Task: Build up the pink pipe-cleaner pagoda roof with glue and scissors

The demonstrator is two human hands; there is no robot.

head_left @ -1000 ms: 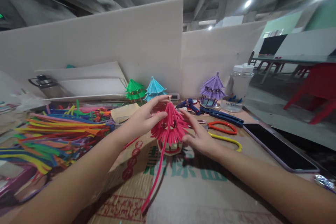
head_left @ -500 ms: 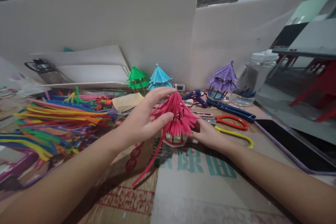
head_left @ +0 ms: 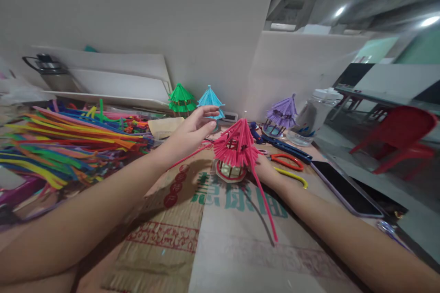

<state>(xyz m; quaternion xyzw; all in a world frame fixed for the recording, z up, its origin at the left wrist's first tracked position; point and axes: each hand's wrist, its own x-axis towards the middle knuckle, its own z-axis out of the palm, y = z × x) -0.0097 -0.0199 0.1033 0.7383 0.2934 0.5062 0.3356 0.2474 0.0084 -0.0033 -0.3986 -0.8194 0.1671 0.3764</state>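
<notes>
A small pink pavilion model (head_left: 234, 149) with a two-tiered pipe-cleaner roof stands on a pale base in front of me. One long pink pipe cleaner (head_left: 266, 206) hangs from its right side towards me, and another pink strand (head_left: 187, 155) runs out to the left. Lifted just left of the roof, my left hand (head_left: 195, 130) has its fingers stretched and thumb apart, with nothing seen in it. My right hand (head_left: 264, 167) is at the model's right side, gripping it low down; the roof and base hide its fingers.
Green (head_left: 180, 98), light blue (head_left: 209, 98) and purple pavilion models (head_left: 282, 112) stand behind. Colourful pipe cleaners (head_left: 79, 137) are heaped left. At right lie red-and-yellow-handled pliers (head_left: 287, 162), a dark blue tool (head_left: 287, 147), a phone (head_left: 345, 187) and a clear bottle (head_left: 309, 119).
My left hand has come off the pink roof and moved left. The model has turned, so the long strand now hangs on its right. The head view has shifted.
</notes>
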